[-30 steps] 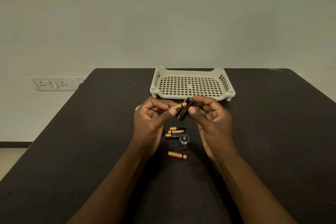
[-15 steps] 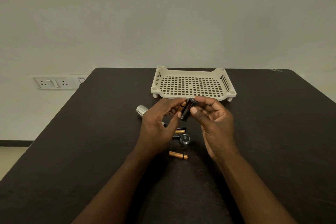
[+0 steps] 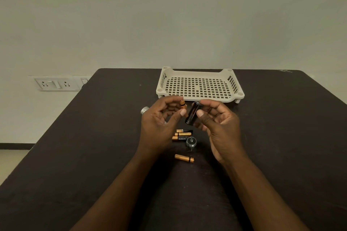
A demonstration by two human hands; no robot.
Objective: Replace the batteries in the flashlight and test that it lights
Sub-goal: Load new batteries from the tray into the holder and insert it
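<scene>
My left hand holds a copper-and-black battery between its fingertips, just left of a black battery holder. My right hand pinches that holder between thumb and fingers, tilted, above the table. Three batteries lie side by side on the table below my hands. A single battery lies nearer to me. The flashlight's round end cap stands beside the three batteries. A silver flashlight body shows behind my left hand, mostly hidden.
A white perforated plastic tray stands on the dark table just beyond my hands. A wall socket panel sits on the wall to the left, beyond the table's left edge.
The battery in my left hand has come out of the holder and now sits apart from it, to its left. My right hand still holds the holder, tilted a little more upright.
</scene>
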